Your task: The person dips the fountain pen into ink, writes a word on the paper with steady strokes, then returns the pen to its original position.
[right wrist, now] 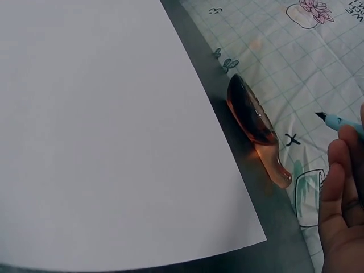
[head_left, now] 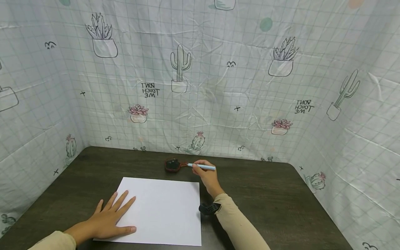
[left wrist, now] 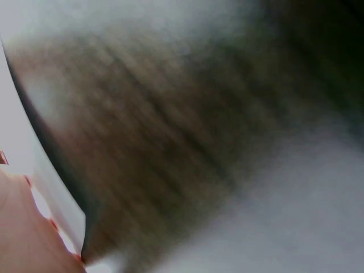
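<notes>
A white sheet of paper (head_left: 165,211) lies on the dark table. On its left part rests my left hand (head_left: 107,220), fingers spread; the left wrist view shows only part of that hand, at the lower left. My right hand (head_left: 208,177) pinches a light blue pen (head_left: 207,167) above the table, beyond the sheet's far right corner. In the right wrist view the pen's dark tip is uncovered and points left. Close to the tip lies an amber, see-through hairbrush (head_left: 173,165) with a dark oval head, its handle toward the pen.
The dark wooden table (head_left: 265,201) extends to both sides of the paper. A pale grid-patterned cloth (head_left: 212,100) with drawn potted plants hangs along its back and sides. A black watch band (head_left: 210,209) is on the right wrist, beside the sheet's right edge.
</notes>
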`<act>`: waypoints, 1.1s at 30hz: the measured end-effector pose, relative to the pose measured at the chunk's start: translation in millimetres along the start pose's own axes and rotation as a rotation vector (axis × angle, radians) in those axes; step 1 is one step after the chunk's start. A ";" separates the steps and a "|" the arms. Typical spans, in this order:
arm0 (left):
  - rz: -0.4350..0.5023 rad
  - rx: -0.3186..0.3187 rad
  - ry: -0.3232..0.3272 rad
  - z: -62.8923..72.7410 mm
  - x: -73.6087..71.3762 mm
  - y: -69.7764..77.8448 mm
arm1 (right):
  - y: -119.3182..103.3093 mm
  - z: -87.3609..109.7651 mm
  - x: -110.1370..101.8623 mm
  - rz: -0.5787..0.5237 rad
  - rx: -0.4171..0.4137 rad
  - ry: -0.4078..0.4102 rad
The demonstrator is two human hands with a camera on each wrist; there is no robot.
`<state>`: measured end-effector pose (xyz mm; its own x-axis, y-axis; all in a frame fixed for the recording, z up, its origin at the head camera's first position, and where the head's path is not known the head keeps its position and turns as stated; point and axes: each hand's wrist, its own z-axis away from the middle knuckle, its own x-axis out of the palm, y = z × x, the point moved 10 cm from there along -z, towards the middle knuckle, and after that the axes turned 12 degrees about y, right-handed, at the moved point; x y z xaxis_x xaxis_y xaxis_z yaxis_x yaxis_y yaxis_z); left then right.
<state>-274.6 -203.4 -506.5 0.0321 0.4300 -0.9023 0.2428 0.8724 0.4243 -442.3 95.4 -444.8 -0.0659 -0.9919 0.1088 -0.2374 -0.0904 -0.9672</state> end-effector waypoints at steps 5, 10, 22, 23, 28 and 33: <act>0.014 0.007 0.006 0.2 -0.5 -0.7 | 3.8 -0.2 1.3 0.091 0.019 -0.027; 0.050 0.027 0.020 1.2 -4.4 3.1 | 6.6 1.2 1.8 0.126 0.023 -0.019; 0.037 -0.008 -0.025 4.6 -9.8 13.8 | 5.9 2.4 8.0 0.136 0.020 -0.054; 0.036 -0.006 -0.025 4.8 -9.8 14.3 | 5.6 1.9 8.3 0.143 0.013 -0.053; 0.014 -0.009 -0.006 1.6 -6.7 7.8 | 2.9 -0.8 10.4 0.177 -0.016 -0.043; 0.028 0.003 0.000 1.3 -6.1 7.3 | -0.5 -4.5 16.2 0.208 -0.029 -0.044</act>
<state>-271.8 -199.9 -497.9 0.0387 0.4542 -0.8901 0.2443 0.8594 0.4491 -447.6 79.8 -441.6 -0.0739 -0.9919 -0.1036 -0.2512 0.1191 -0.9606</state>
